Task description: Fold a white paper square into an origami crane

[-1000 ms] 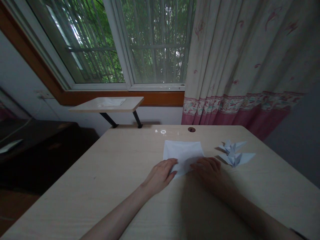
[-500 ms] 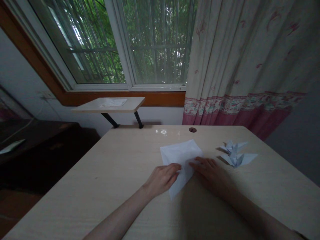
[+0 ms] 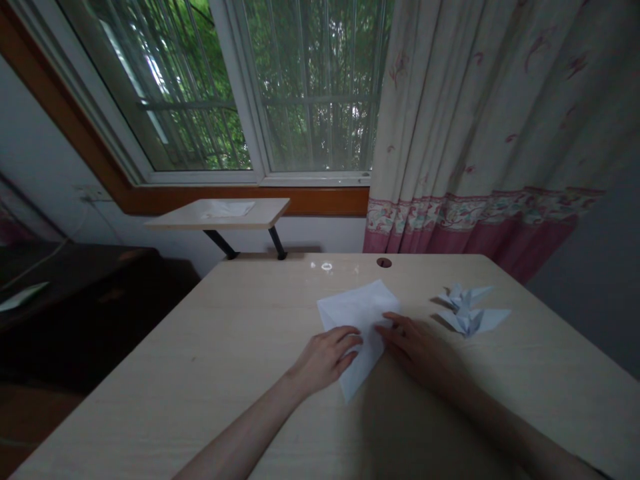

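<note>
Daylight from a window [image 3: 170,87] at 11 o'clock lights a dim room, the leaves [image 3: 310,80] outside far brighter than anything indoors. A small glare spot [image 3: 327,267] shines on the desk [image 3: 150,373] at 12 o'clock. A soft, broad shadow [image 3: 405,427] spreads toward 5 o'clock beneath the right hand [image 3: 417,347]. Dark wooden furniture [image 3: 75,313] at 9 o'clock sinks nearly to black. Wide-angle distortion bows the window frame [image 3: 235,87] and desk edge [image 3: 100,400] toward the corners, with slight softness throughout.
</note>
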The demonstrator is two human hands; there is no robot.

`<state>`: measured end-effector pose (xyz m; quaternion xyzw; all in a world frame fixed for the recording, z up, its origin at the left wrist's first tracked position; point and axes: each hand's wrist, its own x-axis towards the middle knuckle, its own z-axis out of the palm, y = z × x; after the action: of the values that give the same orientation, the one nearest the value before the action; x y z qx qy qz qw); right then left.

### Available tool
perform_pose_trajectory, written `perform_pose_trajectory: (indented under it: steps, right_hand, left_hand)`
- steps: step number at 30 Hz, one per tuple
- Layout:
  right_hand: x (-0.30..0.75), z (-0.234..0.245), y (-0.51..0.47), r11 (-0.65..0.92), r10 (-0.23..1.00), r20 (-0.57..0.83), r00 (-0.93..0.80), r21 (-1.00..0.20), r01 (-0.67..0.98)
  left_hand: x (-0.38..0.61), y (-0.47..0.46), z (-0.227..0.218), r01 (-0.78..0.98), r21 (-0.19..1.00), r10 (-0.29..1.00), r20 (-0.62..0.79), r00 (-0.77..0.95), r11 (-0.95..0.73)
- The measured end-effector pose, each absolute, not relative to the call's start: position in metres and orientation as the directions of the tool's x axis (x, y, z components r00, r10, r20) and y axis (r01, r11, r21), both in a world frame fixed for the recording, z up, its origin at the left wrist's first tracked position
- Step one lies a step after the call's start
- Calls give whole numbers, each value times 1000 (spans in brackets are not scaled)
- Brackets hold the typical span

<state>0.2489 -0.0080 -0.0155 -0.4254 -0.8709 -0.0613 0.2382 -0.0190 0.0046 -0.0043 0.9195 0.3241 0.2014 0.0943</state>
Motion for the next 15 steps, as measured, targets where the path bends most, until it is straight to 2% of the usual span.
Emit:
perform_pose_trajectory:
  steps: [7,15]
  right_hand:
    - [240,0,-4,594,772,390,-503,-158,789]
    - [231,-15,1,552,807,415,-421,-273,788]
  left_hand:
    - [-17,5,-6,628,259,678,331,656,-734]
    - [-19,7,-6,626,258,676,341,654,-736]
